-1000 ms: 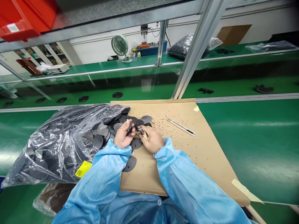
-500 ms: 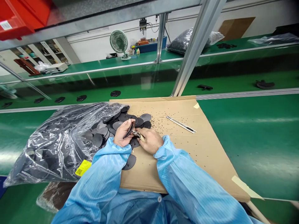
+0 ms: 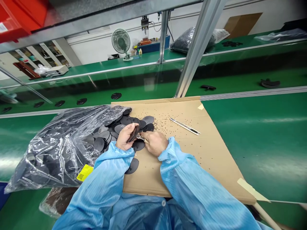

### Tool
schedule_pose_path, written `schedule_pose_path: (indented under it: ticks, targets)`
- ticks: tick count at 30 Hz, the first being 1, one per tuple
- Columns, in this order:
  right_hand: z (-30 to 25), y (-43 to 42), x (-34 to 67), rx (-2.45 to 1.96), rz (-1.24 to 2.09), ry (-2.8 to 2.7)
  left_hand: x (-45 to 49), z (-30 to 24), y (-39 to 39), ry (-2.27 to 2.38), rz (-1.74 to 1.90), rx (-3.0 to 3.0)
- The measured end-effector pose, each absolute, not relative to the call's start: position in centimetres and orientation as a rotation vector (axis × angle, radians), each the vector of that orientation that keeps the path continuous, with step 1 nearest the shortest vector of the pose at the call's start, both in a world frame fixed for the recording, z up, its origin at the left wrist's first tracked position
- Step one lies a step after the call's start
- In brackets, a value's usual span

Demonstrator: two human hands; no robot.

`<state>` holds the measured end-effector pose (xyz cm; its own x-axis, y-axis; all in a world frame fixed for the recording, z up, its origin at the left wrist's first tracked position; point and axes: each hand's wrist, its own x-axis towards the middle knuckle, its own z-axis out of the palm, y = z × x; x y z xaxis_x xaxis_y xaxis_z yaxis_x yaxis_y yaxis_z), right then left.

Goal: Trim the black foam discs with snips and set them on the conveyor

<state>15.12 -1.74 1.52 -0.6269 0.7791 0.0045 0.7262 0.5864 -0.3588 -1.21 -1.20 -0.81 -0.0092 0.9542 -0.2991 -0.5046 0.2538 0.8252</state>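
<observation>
My left hand grips a black plastic disc held nearly edge-on, just above a heap of loose black discs. My right hand is closed around small metal pliers, whose silver jaws reach the held disc's lower edge. Whether the jaws bite the disc is hidden. Both hands are over a cardboard sheet, and blue sleeves cover my forearms. Another black disc lies apart near my left wrist.
A clear plastic bag full of black discs spills onto the cardboard. Small black bits are scattered there, beside a metal-bladed utility knife. Green workbench surface surrounds the sheet. Aluminium posts and a red bin stand ahead.
The held disc has tilted to show more of its face, and my hands sit slightly closer together. The whole scene has shifted a little upward and left in the view.
</observation>
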Motion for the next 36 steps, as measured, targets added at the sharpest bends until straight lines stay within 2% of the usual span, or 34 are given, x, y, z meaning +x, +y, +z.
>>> schedule_pose_path:
  ticks: [5, 10, 14, 18, 21, 30, 36]
  targets:
    - [0.4, -1.3, 14.9, -1.369, 0.579, -2.28, -0.9, 0.1, -1.2, 0.956, 1.353, 0.467]
    - [-1.0, 0.4, 15.8, -1.564, 0.468, -1.792, -0.6, 0.1, -1.0, 0.962, 1.499, 0.431]
    - [-2.0, 1.1, 16.0, -1.504, 0.395, -1.958, -0.7, -0.1, -0.9, 0.906, 1.513, 0.438]
    - [-2.3, 1.0, 15.3, -1.627, 0.344, -2.075, -0.8, -0.2, -0.9, 0.938, 1.539, 0.442]
    - [-1.9, 0.9, 15.1, -1.655, 0.433, -2.019, -0.7, -0.2, -1.0, 0.975, 1.546, 0.504]
    - [-1.0, 0.8, 16.1, -1.261, 0.782, -1.428, -0.7, -0.5, -1.1, 0.918, 1.436, 0.521]
    - [-0.8, 0.9, 15.9, -1.071, 0.905, -1.179, -0.6, -0.4, -1.0, 0.936, 1.504, 0.426]
